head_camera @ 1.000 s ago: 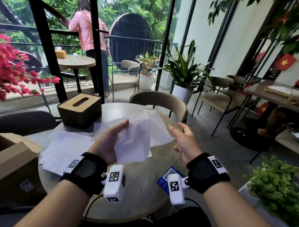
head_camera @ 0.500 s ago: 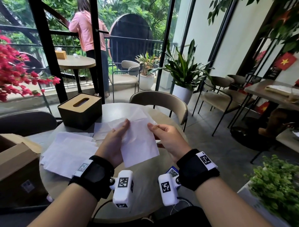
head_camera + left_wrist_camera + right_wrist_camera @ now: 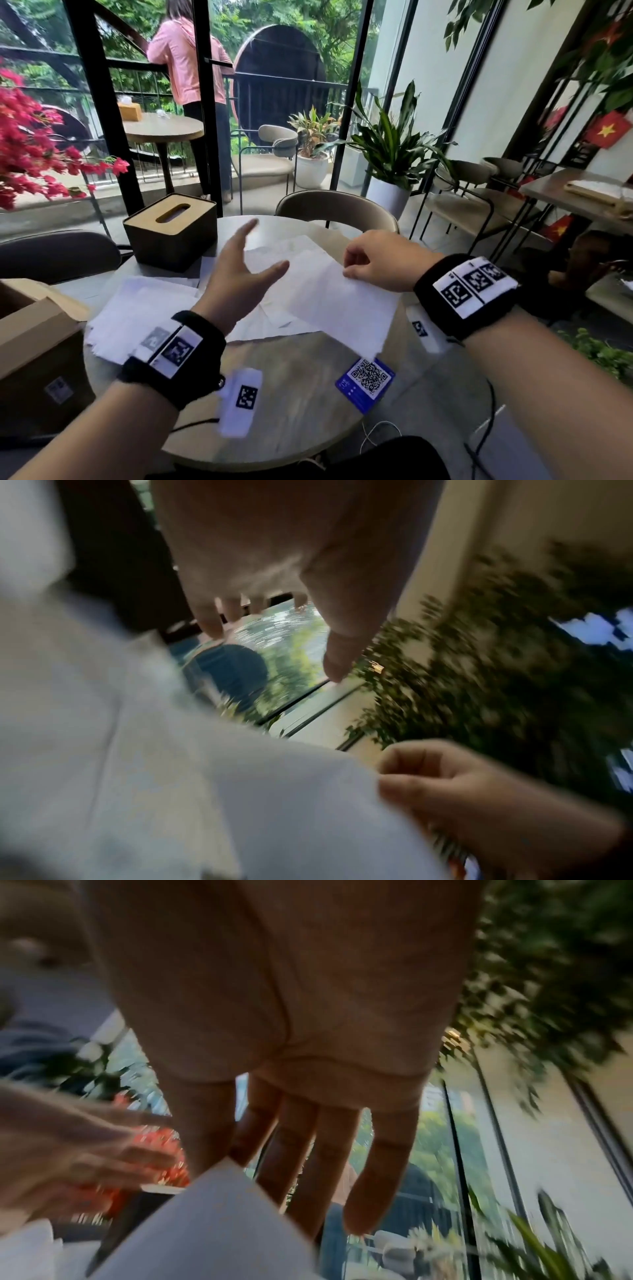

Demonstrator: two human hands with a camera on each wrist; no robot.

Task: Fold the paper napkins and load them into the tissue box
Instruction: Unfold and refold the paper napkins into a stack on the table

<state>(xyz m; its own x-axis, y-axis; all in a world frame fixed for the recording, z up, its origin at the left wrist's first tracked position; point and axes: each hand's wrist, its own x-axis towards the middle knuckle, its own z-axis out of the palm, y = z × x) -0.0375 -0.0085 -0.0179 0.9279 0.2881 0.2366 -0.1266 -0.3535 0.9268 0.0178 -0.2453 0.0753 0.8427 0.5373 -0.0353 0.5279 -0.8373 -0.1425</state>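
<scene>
My right hand (image 3: pixel 346 270) pinches the upper edge of a white folded napkin (image 3: pixel 337 303) and holds it just above the round table (image 3: pixel 294 404). In the right wrist view the napkin (image 3: pixel 212 1221) hangs from between thumb and fingers. My left hand (image 3: pixel 265 246) hovers to the left of it with spread, straight fingers and holds nothing. The left wrist view shows that napkin (image 3: pixel 178 777) and my right hand (image 3: pixel 455 791) gripping its corner. The dark tissue box (image 3: pixel 171 236) with a slotted wooden lid stands at the table's far left. Loose flat napkins (image 3: pixel 137 308) lie on the table in front of it.
A brown cardboard box (image 3: pixel 30 342) stands at the left table edge. A blue QR card (image 3: pixel 366 380) lies near the front right. A chair back (image 3: pixel 335 209) sits beyond the table. A person in pink stands outside.
My left hand has let go of the napkin and pulled away with fingers spread. My right hand alone now holds it and has drawn it a little to the right.
</scene>
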